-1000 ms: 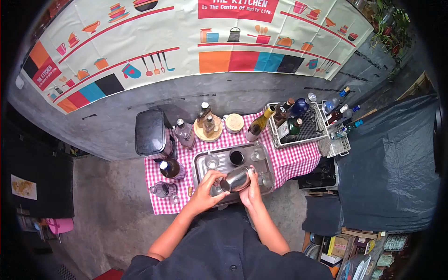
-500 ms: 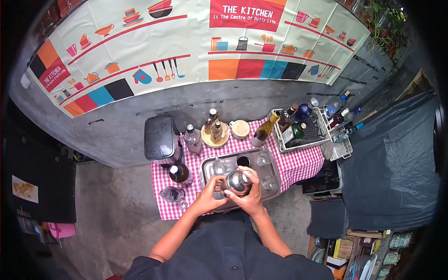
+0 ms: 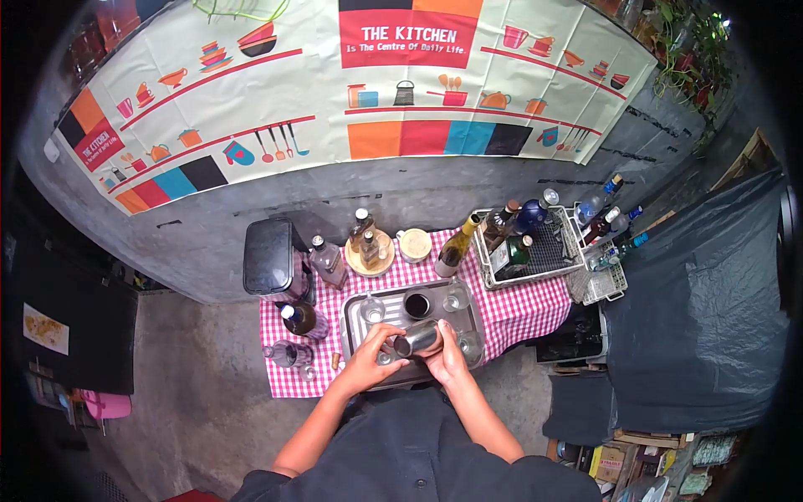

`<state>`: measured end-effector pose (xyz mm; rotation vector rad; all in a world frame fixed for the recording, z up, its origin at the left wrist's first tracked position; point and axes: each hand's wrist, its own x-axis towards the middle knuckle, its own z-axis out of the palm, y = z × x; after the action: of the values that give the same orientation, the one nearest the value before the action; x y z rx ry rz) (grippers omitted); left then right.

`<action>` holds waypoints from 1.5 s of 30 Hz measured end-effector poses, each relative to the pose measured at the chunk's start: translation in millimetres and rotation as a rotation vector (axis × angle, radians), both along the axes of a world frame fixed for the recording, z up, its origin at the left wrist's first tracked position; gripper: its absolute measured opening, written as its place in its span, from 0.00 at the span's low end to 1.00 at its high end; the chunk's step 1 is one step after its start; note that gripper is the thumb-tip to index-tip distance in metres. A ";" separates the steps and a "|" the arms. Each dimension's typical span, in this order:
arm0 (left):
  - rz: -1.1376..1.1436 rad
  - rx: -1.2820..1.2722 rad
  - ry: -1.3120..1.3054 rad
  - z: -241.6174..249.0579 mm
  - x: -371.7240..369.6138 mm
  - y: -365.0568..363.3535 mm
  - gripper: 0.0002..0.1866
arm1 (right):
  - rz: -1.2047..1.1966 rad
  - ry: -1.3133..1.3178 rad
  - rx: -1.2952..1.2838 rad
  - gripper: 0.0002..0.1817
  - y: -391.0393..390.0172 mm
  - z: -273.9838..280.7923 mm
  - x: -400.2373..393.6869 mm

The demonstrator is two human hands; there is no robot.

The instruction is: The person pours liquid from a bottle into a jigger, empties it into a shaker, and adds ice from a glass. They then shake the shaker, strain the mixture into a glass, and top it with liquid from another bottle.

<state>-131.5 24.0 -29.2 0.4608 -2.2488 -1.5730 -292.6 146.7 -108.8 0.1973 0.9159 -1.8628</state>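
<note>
A steel shaker cup (image 3: 416,339) lies tilted on its side above the metal tray (image 3: 355,294), its mouth turned left. My right hand (image 3: 450,358) grips its body from the right. My left hand (image 3: 371,361) holds its mouth end from the left. On the tray stand a dark cup (image 3: 416,304) and clear glasses (image 3: 372,309), one more glass (image 3: 457,298) at the back right. The tray rests on a red checked cloth (image 3: 523,305).
Behind the tray stand bottles on a round wooden board (image 3: 369,251), a lidded jar (image 3: 415,244), a wine bottle (image 3: 456,248) and a wire basket (image 3: 565,259) of bottles. A black bin (image 3: 269,256) and two bottles (image 3: 299,318) are at the left. Grey wall behind.
The shaker cup went from upright under my hands to tilted on its side with its mouth to the left. Both hands stayed on it. The view shifted slightly.
</note>
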 end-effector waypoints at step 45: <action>0.075 0.278 -0.025 -24.9 10.8 0.5 0.35 | 0.024 0.914 -0.124 0.42 -22.4 67.4 4.0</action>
<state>-120.6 24.5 -54.1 0.6341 -2.0115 -1.8578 -288.7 124.3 -41.4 -0.8020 1.3731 -1.9771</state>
